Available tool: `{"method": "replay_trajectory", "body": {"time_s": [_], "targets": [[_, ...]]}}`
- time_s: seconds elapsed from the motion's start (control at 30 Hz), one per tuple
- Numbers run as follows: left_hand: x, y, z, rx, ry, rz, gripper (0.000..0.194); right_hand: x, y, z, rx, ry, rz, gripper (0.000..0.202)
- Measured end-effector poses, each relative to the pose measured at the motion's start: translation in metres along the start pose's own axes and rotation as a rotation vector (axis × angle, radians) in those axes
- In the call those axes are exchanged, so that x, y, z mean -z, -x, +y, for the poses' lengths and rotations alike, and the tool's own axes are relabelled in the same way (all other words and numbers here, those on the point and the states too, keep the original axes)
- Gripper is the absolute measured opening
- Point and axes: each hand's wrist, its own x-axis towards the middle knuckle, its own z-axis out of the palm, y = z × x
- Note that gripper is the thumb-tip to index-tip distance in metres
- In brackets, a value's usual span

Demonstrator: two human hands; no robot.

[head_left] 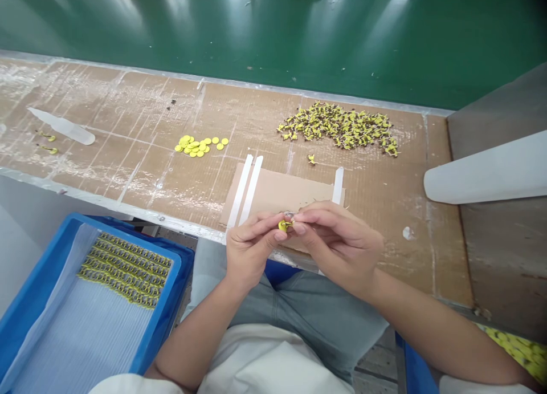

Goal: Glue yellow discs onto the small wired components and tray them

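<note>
My left hand [255, 247] pinches a small yellow piece [282, 226] between thumb and fingertips. Close against it, my right hand [339, 243] is closed at the same piece, its thumb and forefinger on a thin part at the piece's right side. Fine details between the fingertips are too small to make out. Both hands are over the front edge of a cardboard pad [290, 190] with white tape strips. Behind the pad lie a single small yellow and dark piece [311, 159] and a large pile of similar pieces [342, 126]. Flat yellow discs [200, 147] lie to the left.
A blue tray [160, 308] at lower left holds rows of yellow and dark pieces on a white liner. White strip [64, 126] and two small yellow pieces lie far left on the bench [141, 114]. A white tube-like object [482, 169] juts in at right. Green surface [256, 46] lies behind.
</note>
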Motion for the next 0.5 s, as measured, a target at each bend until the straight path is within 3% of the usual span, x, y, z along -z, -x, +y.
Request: {"method": "replay_trajectory", "body": {"time_s": [0.5], "targets": [[0.0040,-0.0017,0.0045,-0.183,-0.126,-0.074,0.028,0.0036,-0.0018,-0.0003,0.055,-0.046,-0.057,0.032]]}}
